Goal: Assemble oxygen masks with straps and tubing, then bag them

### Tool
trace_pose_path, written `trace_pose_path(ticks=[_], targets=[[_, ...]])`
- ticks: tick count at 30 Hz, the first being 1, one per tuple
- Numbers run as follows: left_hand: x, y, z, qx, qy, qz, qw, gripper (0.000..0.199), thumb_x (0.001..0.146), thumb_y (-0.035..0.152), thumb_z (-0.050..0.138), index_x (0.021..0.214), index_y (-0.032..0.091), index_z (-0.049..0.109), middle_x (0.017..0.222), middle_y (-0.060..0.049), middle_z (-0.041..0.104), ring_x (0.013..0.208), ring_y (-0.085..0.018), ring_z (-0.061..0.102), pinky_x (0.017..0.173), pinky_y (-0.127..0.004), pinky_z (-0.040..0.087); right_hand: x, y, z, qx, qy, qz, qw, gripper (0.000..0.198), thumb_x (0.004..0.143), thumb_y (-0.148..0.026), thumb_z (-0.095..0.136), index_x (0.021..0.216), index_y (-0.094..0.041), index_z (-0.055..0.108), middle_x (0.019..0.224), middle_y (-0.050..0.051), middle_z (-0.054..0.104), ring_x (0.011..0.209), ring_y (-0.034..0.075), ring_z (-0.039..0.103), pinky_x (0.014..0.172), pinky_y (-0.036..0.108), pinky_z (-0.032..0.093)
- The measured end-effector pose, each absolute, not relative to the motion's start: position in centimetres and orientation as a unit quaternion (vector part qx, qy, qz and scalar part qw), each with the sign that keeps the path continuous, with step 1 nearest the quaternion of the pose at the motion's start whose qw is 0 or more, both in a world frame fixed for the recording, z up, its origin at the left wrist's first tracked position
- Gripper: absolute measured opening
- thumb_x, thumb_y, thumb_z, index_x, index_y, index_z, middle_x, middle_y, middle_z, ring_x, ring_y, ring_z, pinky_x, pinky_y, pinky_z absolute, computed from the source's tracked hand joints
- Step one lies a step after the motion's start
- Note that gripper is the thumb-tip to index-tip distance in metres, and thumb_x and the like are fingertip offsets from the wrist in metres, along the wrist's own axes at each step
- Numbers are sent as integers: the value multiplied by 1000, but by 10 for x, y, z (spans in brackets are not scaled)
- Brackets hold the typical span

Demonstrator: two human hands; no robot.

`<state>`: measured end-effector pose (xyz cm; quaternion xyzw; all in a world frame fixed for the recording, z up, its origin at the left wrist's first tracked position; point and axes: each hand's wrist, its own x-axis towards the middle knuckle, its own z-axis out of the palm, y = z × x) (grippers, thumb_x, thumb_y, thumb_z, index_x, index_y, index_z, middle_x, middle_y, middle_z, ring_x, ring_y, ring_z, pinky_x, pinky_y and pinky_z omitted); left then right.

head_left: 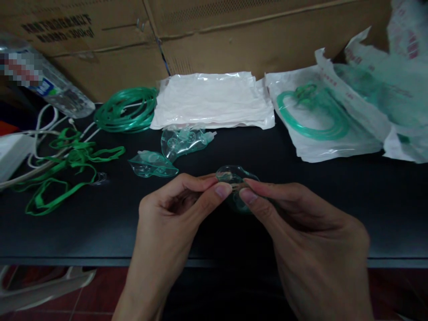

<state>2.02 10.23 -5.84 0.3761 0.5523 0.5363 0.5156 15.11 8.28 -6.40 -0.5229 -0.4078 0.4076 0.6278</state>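
Note:
Between my two hands is a clear greenish oxygen mask (238,171), raised near the middle of the black table. My left hand (180,205) pinches its left side between thumb and index finger. On the other side, the thumb and index finger of my right hand (301,227) grip the mask's edge, close to the left fingertips. Part of the mask is hidden behind my fingers. Beyond my hands lie a second clear green mask (187,141) and a flatter mask piece (153,164), touching or nearly so.
Green tubing (125,109) lies coiled behind on the left, near a tilted plastic bottle (63,89). Green elastic straps (60,191) and white cables are at left. White packages (214,100) and a bagged tubing set (321,120) line the back, before cardboard boxes (110,35).

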Motion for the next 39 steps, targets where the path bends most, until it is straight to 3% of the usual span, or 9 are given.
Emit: trace_pose_path(ticks=[5,10,20,27,32,39], targets=[[20,101,-60,405,551,527,505,10,81,20,85,73,26,81,87,5,84,85,-13,79,77,-14,61,147,83,-63,-529,-414,386,632,28,80,-2,77,84,-30,84,86,-8,85,79,13,82,76,14,66],[19,99,-58,421,528,523,520,11,88,23,80,77,25,80,103,3,84,103,-16,78,92,-17,60,146,82,-62,-538,-406,387,629,27,79,-3,79,84,-29,84,89,-8,85,80,13,81,77,15,66],[21,100,-61,426,523,541,502,12,82,14,83,75,23,79,95,4,85,97,-16,80,91,-20,62,152,79,-62,-517,-424,402,625,33,81,-5,78,89,-36,85,99,-9,84,89,12,80,80,15,65],[20,99,-61,411,539,543,496,12,79,15,84,72,23,80,90,4,84,93,-17,80,87,-21,63,152,83,-61,-503,-393,460,617,32,81,-5,79,83,-36,85,89,-9,85,83,12,80,81,16,66],[18,100,-62,411,541,533,504,9,80,22,86,74,26,82,84,6,83,87,-13,79,81,-15,62,155,83,-63,-510,-376,478,608,23,81,-12,82,85,-35,86,90,-7,85,84,13,81,80,15,65],[18,101,-61,406,539,528,516,14,81,15,84,72,26,82,89,4,85,87,-13,80,80,-14,62,163,82,-66,-498,-359,525,589,11,83,-25,85,88,-35,85,92,-6,85,89,15,81,86,18,64]])
